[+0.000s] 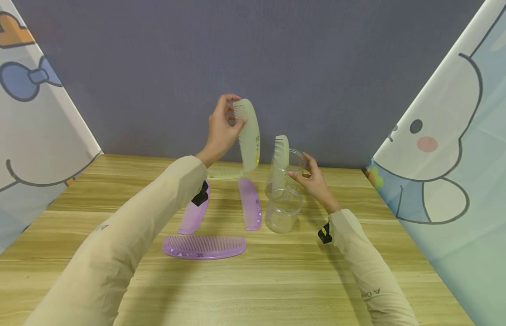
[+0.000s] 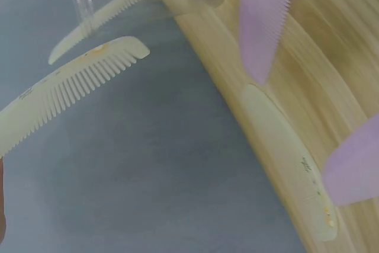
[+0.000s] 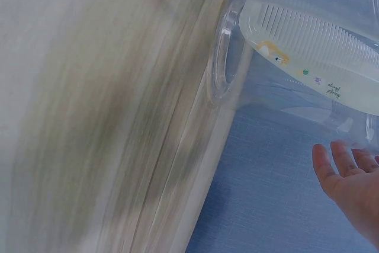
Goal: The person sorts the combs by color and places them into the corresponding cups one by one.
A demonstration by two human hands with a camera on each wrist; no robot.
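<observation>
My left hand pinches a pale green comb near its upper end, holding it roughly upright above the table. In the left wrist view this comb hangs clear of the jars, its teeth showing. At the rear clear plastic jar, my right hand grips the side near the rim, thumb in front and fingers behind. Another pale green comb stands inside that jar, its top above the rim. Through the wall its printed decorations show in the right wrist view. A second clear jar stands just in front.
Three purple combs lie on the wooden table: one upright-set, one slanted, one crosswise in front. A pale green comb lies by the grey back wall. Cartoon-printed panels flank the table.
</observation>
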